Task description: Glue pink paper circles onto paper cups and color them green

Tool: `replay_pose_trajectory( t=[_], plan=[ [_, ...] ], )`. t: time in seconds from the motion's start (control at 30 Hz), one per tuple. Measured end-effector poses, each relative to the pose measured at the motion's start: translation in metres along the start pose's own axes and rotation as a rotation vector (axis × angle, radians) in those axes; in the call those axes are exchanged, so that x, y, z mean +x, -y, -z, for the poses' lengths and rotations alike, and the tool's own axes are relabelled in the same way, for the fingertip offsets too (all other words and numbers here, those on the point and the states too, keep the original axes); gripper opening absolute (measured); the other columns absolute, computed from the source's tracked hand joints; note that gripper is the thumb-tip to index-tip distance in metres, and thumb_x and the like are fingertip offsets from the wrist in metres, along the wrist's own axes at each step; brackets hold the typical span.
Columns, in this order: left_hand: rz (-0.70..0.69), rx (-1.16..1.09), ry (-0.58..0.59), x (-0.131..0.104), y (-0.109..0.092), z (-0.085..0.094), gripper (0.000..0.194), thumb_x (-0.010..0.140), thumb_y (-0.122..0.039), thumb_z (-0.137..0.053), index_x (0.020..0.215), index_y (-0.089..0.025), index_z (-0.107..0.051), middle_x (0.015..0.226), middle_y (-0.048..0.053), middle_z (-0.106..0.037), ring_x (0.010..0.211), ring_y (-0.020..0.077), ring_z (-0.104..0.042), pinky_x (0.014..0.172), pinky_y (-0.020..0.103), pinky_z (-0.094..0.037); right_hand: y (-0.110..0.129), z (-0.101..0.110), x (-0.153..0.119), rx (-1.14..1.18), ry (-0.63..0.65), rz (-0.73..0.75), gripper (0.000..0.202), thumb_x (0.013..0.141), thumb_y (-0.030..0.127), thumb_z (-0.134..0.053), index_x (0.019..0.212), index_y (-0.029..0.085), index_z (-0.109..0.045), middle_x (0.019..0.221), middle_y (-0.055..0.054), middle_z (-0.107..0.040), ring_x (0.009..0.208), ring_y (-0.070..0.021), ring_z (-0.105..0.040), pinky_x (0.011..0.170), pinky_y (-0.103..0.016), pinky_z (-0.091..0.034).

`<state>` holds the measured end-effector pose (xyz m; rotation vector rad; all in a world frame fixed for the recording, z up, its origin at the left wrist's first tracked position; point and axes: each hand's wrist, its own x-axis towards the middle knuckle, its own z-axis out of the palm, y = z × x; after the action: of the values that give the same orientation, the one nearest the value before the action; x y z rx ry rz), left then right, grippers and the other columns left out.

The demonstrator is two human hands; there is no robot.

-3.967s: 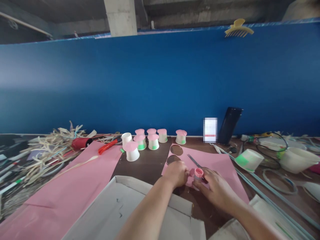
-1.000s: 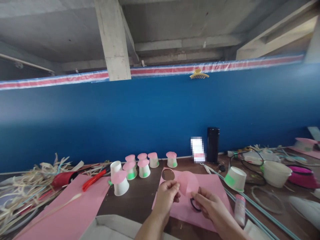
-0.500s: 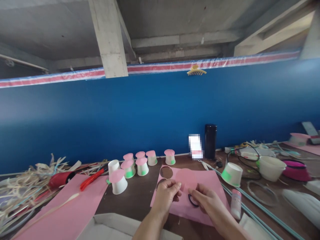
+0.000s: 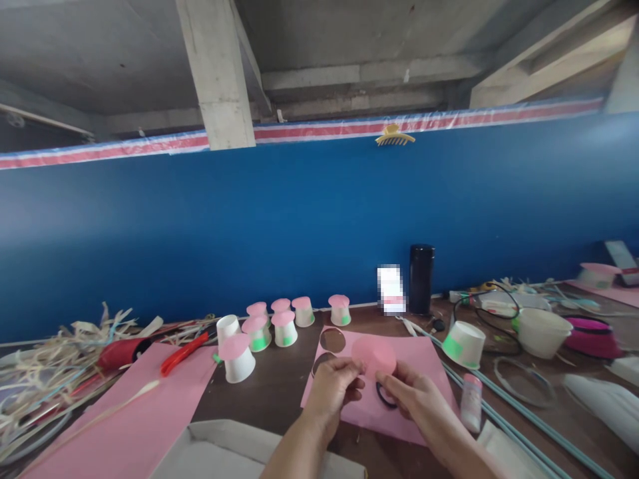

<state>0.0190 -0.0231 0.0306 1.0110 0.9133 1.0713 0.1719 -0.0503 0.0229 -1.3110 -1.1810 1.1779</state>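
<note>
A round pink paper disc (image 4: 373,354) is pinched at its near edge between my left hand (image 4: 335,386) and my right hand (image 4: 408,391). Black scissor handles (image 4: 385,396) show beside the fingers of my right hand; the blades are hidden. Beneath both hands lies a pink sheet (image 4: 424,359) with round holes cut at its left side. Several white cups with pink discs on top, such as this cup (image 4: 239,366), stand to the left of the sheet.
A glue stick (image 4: 471,403) and long blue-grey rods (image 4: 532,419) lie to the right. Behind stand a black bottle (image 4: 422,279) and a white cup with green (image 4: 464,344). Shredded strips (image 4: 44,372), a red marker-like item (image 4: 184,354) and a cardboard tray (image 4: 219,442) are at the left and front.
The pink disc is now tilted more towards the camera and shows more clearly. Both hands stay nearly in place; the view has shifted slightly.
</note>
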Motion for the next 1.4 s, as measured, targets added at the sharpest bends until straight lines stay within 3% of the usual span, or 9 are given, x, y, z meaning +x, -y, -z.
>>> replay_pose_trajectory(
  t=[0.17,0.7,1.4],
  plan=[
    [0.010,-0.017,-0.007,-0.0009,-0.0024,0.0000,0.036,0.062,-0.040,-0.077,0.078,-0.010,-0.068,0.078,0.006,-0.060,0.061,0.0082,-0.052,0.051,0.018,-0.038,-0.0013,0.0005,0.0001,0.033,0.049,0.029,0.031,0.072,0.046,-0.061,0.076,0.016,-0.053,0.054,0.006,-0.044,0.044,-0.0042,-0.027,0.044,-0.022,-0.014],
    [0.007,0.004,0.025,-0.0022,-0.0013,0.0001,0.036,0.063,-0.043,-0.077,0.074,-0.011,-0.066,0.068,0.002,-0.055,0.062,0.0096,-0.052,0.051,0.019,-0.039,0.0001,-0.0017,-0.0011,-0.001,-0.047,0.018,0.030,0.068,0.046,-0.062,0.068,0.018,-0.052,0.053,0.006,-0.044,0.044,-0.0051,-0.029,0.043,-0.021,-0.018],
    [0.013,0.061,0.035,0.0003,0.0020,0.0017,0.039,0.061,-0.046,-0.076,0.074,-0.011,-0.066,0.065,0.002,-0.054,0.061,0.0104,-0.052,0.049,0.019,-0.036,-0.0001,-0.0013,0.0012,-0.078,-0.109,0.019,0.031,0.066,0.047,-0.062,0.075,0.018,-0.061,0.052,0.005,-0.048,0.044,-0.0073,-0.033,0.042,-0.023,-0.021]
  ],
)
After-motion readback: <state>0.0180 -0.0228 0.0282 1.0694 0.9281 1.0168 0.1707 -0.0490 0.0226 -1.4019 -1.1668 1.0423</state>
